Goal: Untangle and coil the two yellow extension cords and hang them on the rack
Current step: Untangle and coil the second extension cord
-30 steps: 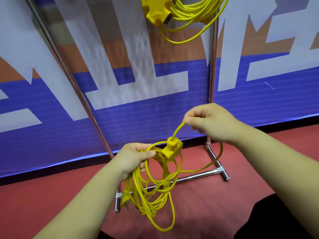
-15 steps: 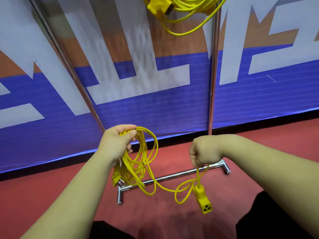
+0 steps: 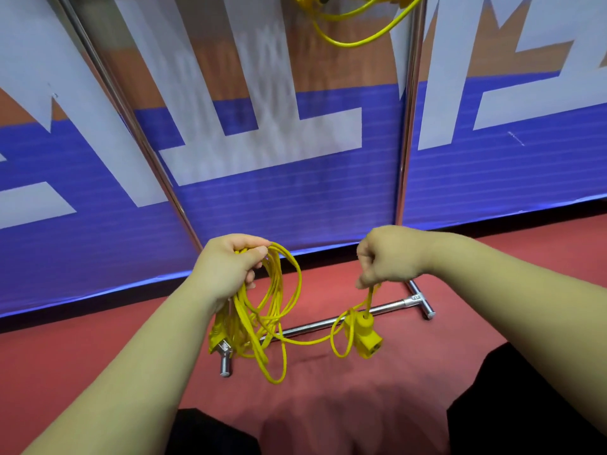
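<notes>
Red floor point(image 3: 65, 349), chrome tube rack point(image 3: 409, 142); left hand point(image 3: 226, 267) grips loose yellow extension-cord coil point(image 3: 274, 310); right hand point(image 3: 387, 257) pinches its tail above the yellow plastic socket block point(image 3: 368, 336) (dangling over the rack's base bar). Best: lay even, untwisted loops leftward.

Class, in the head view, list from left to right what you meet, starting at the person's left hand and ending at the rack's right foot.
The left hand → hanging loops of the yellow cord → its yellow socket block → the rack's right foot.
</notes>
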`<state>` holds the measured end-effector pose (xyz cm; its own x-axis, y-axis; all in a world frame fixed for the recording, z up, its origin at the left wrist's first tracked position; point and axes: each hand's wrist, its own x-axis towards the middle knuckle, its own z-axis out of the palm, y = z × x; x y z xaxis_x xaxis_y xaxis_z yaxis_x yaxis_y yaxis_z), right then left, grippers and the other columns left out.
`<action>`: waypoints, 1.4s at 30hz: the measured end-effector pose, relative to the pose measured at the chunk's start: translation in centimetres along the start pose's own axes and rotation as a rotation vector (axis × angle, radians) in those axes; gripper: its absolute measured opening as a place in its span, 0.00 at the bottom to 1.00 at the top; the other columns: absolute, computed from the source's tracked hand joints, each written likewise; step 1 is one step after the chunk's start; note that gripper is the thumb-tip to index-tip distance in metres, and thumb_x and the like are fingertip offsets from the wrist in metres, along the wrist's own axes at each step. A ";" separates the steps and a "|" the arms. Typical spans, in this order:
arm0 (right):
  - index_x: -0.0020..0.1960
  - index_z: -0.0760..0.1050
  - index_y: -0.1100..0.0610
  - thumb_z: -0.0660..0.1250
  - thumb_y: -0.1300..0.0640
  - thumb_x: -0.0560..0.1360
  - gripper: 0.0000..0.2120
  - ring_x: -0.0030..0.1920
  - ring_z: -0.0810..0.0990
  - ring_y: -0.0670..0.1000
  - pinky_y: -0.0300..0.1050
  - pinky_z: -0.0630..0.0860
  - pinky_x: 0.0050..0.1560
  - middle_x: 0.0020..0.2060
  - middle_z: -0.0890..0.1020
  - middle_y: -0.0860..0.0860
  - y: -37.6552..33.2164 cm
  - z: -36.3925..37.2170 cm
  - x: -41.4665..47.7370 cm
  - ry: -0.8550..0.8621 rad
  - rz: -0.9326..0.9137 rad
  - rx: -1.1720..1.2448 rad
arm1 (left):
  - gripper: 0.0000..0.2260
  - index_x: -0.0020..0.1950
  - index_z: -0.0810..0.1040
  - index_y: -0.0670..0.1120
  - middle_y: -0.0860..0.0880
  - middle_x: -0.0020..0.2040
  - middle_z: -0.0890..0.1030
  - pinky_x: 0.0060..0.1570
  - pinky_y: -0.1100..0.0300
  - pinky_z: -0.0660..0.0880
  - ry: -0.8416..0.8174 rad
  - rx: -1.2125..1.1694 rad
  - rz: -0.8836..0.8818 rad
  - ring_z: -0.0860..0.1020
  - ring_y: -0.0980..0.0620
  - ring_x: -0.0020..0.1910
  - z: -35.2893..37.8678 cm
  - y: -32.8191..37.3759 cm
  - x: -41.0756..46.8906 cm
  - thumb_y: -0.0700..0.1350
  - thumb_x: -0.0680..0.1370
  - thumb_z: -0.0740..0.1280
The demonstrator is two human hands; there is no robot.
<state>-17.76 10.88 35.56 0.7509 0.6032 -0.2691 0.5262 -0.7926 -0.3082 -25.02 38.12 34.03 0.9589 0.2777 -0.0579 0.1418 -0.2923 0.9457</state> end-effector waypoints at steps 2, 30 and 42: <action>0.33 0.75 0.52 0.77 0.45 0.69 0.16 0.32 0.75 0.45 0.42 0.68 0.33 0.29 0.78 0.47 0.4 -0.6 -0.1 0.084 0.010 -0.024 | 0.06 0.52 0.84 0.44 0.48 0.29 0.76 0.25 0.59 0.71 0.003 -0.002 -0.027 0.69 0.51 0.24 0.0 -0.3 0.1 0.37 0.80 0.68; 0.52 0.82 0.53 0.77 0.52 0.70 0.12 0.48 0.80 0.54 0.42 0.73 0.42 0.48 0.84 0.51 0.8 5.0 1.0 -0.299 -0.016 -0.271 | 0.06 0.52 0.84 0.45 0.47 0.34 0.76 0.28 0.58 0.74 -0.034 -0.047 0.104 0.68 0.52 0.24 2.1 1.8 -0.9 0.38 0.81 0.68; 0.67 0.75 0.53 0.72 0.56 0.76 0.20 0.58 0.79 0.46 0.36 0.74 0.61 0.61 0.80 0.47 -5.1 9.6 4.4 0.048 -0.211 0.560 | 0.08 0.53 0.80 0.44 0.48 0.34 0.74 0.27 0.61 0.72 0.086 -0.490 0.148 0.69 0.55 0.24 -1.8 3.7 -2.8 0.36 0.82 0.62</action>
<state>-20.97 18.41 27.20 0.6770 0.7274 -0.1117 0.3859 -0.4801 -0.7877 -27.66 37.87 38.25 0.9333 0.3464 0.0950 -0.1455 0.1229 0.9817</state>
